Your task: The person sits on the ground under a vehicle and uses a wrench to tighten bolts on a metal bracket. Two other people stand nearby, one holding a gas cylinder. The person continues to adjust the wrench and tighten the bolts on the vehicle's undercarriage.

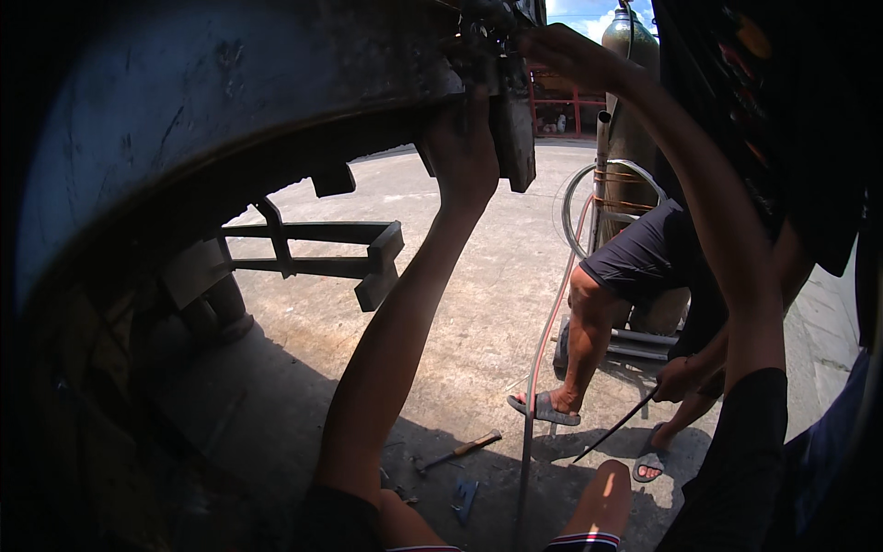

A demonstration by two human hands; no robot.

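Both my arms reach up to a dark metal bracket at the end of a big curved metal panel. My left hand is pressed up against the bracket from below. Its fingers look closed on the metal, though deep shadow blurs them. From the right comes my right hand, its fingers stretched out toward a dark cluster of metal parts on top of the bracket. Those fingertips merge with the dark parts, and I cannot make out any separate item in them.
A hammer and a blue piece lie on the concrete near my knees. At right, a co-worker's hand holds a thin dark rod. Behind are a tall gas cylinder and hoses. A metal frame juts out at left.
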